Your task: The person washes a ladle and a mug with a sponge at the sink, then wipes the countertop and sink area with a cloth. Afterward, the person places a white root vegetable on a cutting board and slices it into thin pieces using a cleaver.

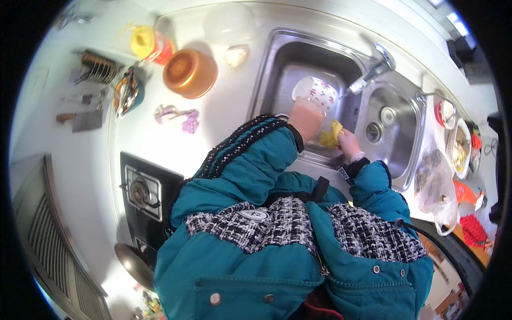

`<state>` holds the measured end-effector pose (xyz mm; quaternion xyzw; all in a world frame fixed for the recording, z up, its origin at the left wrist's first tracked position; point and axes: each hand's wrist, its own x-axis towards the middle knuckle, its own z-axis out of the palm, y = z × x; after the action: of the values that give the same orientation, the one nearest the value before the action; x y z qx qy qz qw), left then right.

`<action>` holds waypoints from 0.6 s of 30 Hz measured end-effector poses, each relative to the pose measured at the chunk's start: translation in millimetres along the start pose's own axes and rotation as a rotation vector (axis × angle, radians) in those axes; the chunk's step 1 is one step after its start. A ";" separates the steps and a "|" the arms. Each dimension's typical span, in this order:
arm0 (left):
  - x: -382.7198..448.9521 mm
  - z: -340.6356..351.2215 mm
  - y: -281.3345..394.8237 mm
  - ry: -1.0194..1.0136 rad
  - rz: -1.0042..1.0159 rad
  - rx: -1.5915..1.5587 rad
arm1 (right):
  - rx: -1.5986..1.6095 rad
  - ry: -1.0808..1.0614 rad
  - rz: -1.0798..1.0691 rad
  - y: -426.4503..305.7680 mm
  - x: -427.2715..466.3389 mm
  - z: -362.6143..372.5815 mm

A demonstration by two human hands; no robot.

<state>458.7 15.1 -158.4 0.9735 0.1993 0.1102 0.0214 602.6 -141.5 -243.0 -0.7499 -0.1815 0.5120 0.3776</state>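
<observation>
Over the larger stainless steel sink basin (pixel 286 74), my left hand (pixel 306 119) grips a white cup (pixel 323 91) with a small red flower pattern. The cup is tipped on its side, and my fingers hide part of its near edge. My right hand (pixel 349 144), lower and to the right, has its fingers closed around a crumpled yellow cloth (pixel 331 135). Cloth and cup look apart. The chrome faucet (pixel 370 77) points its spout into this basin, just right of the cup. I cannot tell whether water runs.
A smaller basin (pixel 394 150) with a drain adjoins on the right. Beyond it lie a clear plastic bag (pixel 434 182) and a white basket (pixel 461 154). To the left are a copper-coloured pot (pixel 190 74), a purple-and-white cloth (pixel 178 117) and a gas hob (pixel 142 190). A cleaver (pixel 86 121) hangs on the wall.
</observation>
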 end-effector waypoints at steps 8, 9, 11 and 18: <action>-74.1 -76.2 -30.2 0.214 -0.058 -0.168 | -0.107 0.021 -0.022 -2.0 5.9 1.4; -85.2 -84.3 -35.1 0.206 -0.103 -0.168 | -0.081 0.015 -0.012 -1.1 7.9 0.9; -107.7 -99.0 -46.7 0.219 -0.186 -0.158 | -0.059 0.034 0.024 1.1 12.7 1.3; -192.2 -150.1 -97.2 0.223 -0.508 0.116 | -0.043 0.006 0.001 10.1 23.7 5.8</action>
<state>215.6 28.6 -59.9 0.8738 0.4440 0.1961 -0.0297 605.9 -130.3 -266.6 -0.7594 -0.1907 0.5062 0.3616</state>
